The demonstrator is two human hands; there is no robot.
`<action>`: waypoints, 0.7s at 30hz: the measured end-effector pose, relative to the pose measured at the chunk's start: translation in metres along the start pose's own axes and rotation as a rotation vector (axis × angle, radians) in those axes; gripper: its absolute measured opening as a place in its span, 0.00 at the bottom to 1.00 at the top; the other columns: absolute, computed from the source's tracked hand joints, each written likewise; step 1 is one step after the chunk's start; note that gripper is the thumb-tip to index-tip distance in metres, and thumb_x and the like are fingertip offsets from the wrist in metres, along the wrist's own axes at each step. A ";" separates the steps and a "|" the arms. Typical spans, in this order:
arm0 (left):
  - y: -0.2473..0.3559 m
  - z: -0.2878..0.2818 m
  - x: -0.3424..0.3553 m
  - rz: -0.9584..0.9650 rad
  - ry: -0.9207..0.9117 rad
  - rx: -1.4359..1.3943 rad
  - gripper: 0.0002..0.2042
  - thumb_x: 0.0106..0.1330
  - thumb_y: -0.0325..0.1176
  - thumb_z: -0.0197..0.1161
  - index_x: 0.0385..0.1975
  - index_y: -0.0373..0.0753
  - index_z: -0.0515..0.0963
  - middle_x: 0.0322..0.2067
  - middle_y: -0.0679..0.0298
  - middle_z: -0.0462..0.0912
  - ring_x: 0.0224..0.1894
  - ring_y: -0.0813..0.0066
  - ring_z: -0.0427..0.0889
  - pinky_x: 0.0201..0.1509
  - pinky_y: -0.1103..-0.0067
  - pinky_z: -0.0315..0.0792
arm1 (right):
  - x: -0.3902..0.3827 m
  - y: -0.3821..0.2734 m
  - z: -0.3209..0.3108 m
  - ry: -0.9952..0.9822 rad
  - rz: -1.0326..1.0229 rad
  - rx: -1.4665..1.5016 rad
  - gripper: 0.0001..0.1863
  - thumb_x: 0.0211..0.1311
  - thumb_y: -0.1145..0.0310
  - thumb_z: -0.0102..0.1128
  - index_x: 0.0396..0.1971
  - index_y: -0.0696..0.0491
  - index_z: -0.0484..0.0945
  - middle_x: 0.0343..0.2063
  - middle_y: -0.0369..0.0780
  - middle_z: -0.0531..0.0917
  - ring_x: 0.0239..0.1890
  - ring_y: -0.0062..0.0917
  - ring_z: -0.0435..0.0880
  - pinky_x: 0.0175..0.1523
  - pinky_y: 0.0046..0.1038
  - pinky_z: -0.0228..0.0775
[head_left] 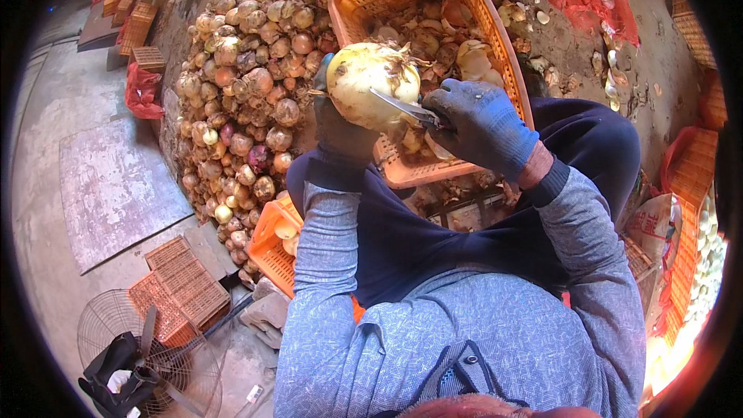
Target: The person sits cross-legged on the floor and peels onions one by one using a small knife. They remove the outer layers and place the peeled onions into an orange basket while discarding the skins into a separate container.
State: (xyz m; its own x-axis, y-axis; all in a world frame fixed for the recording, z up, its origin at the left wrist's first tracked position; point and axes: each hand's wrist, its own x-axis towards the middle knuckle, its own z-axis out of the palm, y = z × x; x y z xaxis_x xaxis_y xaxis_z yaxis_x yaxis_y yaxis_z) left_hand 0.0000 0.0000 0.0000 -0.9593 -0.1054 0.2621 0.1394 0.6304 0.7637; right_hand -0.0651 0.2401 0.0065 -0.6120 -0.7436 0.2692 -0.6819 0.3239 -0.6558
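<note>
A large pale onion (364,81), part peeled and with dirty roots at its top right, is held up by my left hand (340,128) in a dark glove. My right hand (484,124), in a blue-grey glove, is closed round a small knife (406,108). The blade lies against the onion's right side. Below them stands an orange plastic crate (418,176) with loose onion skins and peelings (441,39) inside. At my left knee sits a smaller orange crate (271,244) with a few peeled onions (288,232) in it.
A large heap of unpeeled onions (255,81) spreads over the floor on the left. A standing fan (147,356) and stacked crates (182,286) are at lower left. Red netting (588,8) and scattered skins lie at the far right. More orange crates (689,178) line the right.
</note>
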 end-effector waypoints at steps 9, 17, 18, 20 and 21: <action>-0.014 0.009 -0.002 -0.332 0.046 -1.005 0.24 0.79 0.50 0.57 0.63 0.36 0.76 0.57 0.56 0.85 0.60 0.58 0.84 0.67 0.61 0.78 | 0.007 -0.002 0.011 -0.013 0.069 -0.101 0.09 0.63 0.65 0.70 0.38 0.53 0.83 0.32 0.47 0.86 0.35 0.43 0.89 0.39 0.42 0.82; -0.016 0.019 0.009 -0.464 -0.031 -1.258 0.26 0.81 0.52 0.52 0.64 0.35 0.75 0.59 0.53 0.83 0.62 0.58 0.82 0.67 0.59 0.77 | 0.014 0.015 0.038 -0.003 0.262 -0.171 0.09 0.62 0.68 0.62 0.31 0.56 0.88 0.28 0.53 0.88 0.33 0.48 0.91 0.38 0.44 0.84; -0.011 0.019 0.009 -0.454 -0.038 -1.262 0.25 0.81 0.50 0.52 0.64 0.35 0.74 0.59 0.53 0.83 0.61 0.58 0.83 0.67 0.60 0.78 | 0.016 0.011 0.036 -0.070 0.320 -0.125 0.10 0.63 0.66 0.63 0.33 0.57 0.87 0.29 0.53 0.88 0.34 0.49 0.90 0.40 0.45 0.83; 0.008 0.019 0.005 -0.475 0.008 -1.333 0.22 0.82 0.44 0.53 0.65 0.34 0.71 0.59 0.51 0.82 0.60 0.60 0.83 0.65 0.63 0.79 | 0.022 0.004 0.027 -0.206 0.433 -0.031 0.13 0.64 0.63 0.65 0.37 0.58 0.85 0.30 0.54 0.87 0.36 0.51 0.89 0.44 0.48 0.81; 0.015 0.020 0.003 -0.486 0.037 -1.349 0.22 0.82 0.43 0.53 0.67 0.34 0.69 0.59 0.50 0.81 0.60 0.61 0.83 0.65 0.64 0.79 | 0.023 0.004 0.025 -0.232 0.401 -0.020 0.14 0.64 0.62 0.64 0.37 0.59 0.86 0.31 0.54 0.87 0.37 0.51 0.89 0.45 0.48 0.81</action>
State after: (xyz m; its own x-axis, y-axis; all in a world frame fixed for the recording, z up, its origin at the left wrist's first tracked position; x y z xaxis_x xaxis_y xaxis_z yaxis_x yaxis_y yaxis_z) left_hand -0.0056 0.0243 0.0007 -0.9747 -0.1275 -0.1836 -0.0519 -0.6696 0.7409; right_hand -0.0721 0.2096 -0.0079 -0.7247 -0.6679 -0.1694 -0.4189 0.6223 -0.6612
